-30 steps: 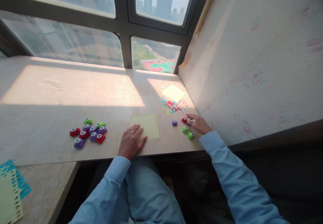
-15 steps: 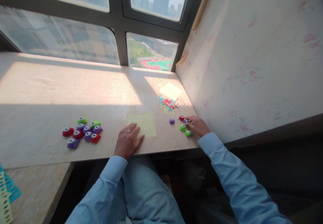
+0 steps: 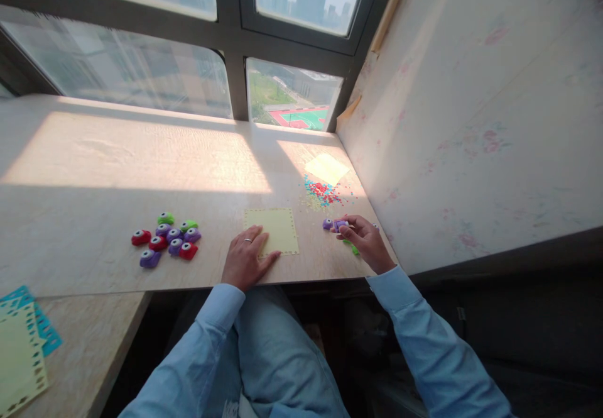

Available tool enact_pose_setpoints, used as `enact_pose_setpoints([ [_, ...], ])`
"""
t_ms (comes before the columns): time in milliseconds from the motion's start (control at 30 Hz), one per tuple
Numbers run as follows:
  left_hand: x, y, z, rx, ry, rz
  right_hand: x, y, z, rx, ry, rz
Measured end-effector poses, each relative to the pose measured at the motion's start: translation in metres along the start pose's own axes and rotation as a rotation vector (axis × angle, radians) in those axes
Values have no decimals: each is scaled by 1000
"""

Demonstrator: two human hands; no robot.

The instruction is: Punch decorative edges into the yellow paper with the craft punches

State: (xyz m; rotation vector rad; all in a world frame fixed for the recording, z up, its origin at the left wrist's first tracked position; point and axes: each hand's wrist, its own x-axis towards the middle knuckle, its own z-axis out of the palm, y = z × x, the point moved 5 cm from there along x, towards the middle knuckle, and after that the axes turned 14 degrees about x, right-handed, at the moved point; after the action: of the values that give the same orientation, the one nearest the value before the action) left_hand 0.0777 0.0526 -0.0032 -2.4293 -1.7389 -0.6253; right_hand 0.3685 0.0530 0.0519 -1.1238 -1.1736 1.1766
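My left hand (image 3: 245, 258) lies with fingers spread on the lower left of a pale yellow sheet of paper (image 3: 284, 229), whose edges carry rows of small punched holes. Between the thumb and fingers of my right hand (image 3: 370, 243) is a small purple craft punch (image 3: 339, 225), held just above the table. Beside it sits another purple punch (image 3: 326, 224). Green punches (image 3: 353, 247) lie partly hidden under my right hand.
Several red, green and purple punches (image 3: 174, 245) are grouped on the left. Confetti (image 3: 323, 193) and a yellow paper (image 3: 328, 168) lie near the wall (image 3: 471, 104). Punched yellow (image 3: 19, 355) and blue sheets (image 3: 49, 330) rest on a lower surface at left.
My right hand has lifted the purple punch from among the others and brought it leftward, towards the paper. My left hand stays on the sheet. The view has shifted slightly.
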Motion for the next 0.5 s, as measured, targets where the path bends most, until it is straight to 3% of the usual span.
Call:
enact_pose_setpoints([
  [100,0,1,-1,18,31,20,-8,20,33,83,-77,58],
  [200,-1,2,-2,28,47,28,-13,41,51,101,-70,84],
  [333,-1,4,-4,28,53,27,-13,57,55,-16,-40,81],
  [500,-1,5,-6,19,43,13,-6,49,54,-310,-58,-144],
])
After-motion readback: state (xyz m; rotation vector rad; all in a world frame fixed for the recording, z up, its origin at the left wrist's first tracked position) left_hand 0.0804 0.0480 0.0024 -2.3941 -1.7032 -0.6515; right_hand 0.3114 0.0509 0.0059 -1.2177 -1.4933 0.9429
